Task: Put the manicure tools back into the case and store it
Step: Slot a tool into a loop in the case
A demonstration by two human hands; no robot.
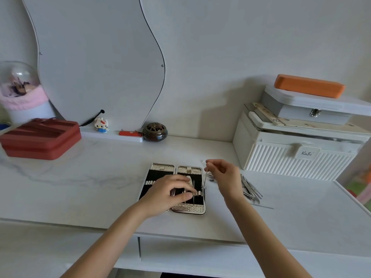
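A silver manicure case (181, 169) lies open on the white desk, black lining up, with a few thin tools strapped in its right half. My left hand (170, 192) rests on the case's middle, its fingers curled over the elastic strap (198, 194). My right hand (221, 175) hovers just right of the case and pinches a thin metal tool (205, 178) that hangs tip-down at the case's right edge. A pile of several loose metal tools (250, 187) lies on the desk behind my right wrist.
A white ribbed storage box (291, 159) with a grey box and an orange case (310, 86) on top stands at the right. A red zip case (40, 138) sits at the left, beside a glass dome. A wavy mirror (96, 63), a small figurine and a dark incense burner (155, 131) line the back.
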